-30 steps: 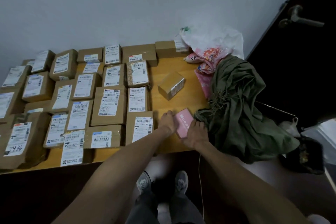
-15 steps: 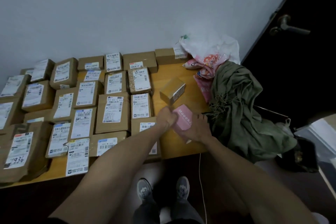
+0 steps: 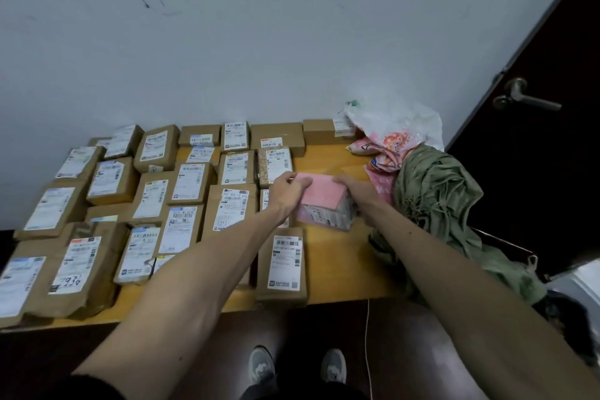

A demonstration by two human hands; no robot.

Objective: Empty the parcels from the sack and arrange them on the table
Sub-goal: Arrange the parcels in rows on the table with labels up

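**Operator:** On the right half of the yellow wooden surface (image 3: pixel 334 256), past the last column of labelled boxes, I have the pink rectangular parcel in clear wrap (image 3: pixel 324 201) between both hands. My left hand (image 3: pixel 289 190) is closed over its left edge, fingers curled on the top face. My right hand (image 3: pixel 355 193) clamps the right side, thumb over the top. I can't tell whether the bottom touches the surface or sits just above it.

**Spotter:** How do you judge it will handle?

**Operator:** Light, I'd say: it keeps a level top face and square corners, so it reads as a stiff carton. The clear film over it looks glossy and a bit loose at the near face, so I expect it to be slippery under the palms. I'd keep hold of the two short sides, squeezing on the card, not pinching the film.

**Spotter:** Where does it go?

**Operator:** The brown cardboard parcels with white shipping labels (image 3: pixel 181 185) fill the left and middle in tidy rows. The bare patch beside the front brown padded envelope (image 3: pixel 282 263) seems the natural slot.

**Spotter:** And the sack?

**Operator:** The crumpled olive-green cloth sack (image 3: pixel 435 198) is slumped over the right end, just beside my right wrist. Behind it lie soft pink printed plastic bags (image 3: pixel 386 148) and a white plastic bag (image 3: pixel 399 120). Whether the sack still has anything in it, I can't see.
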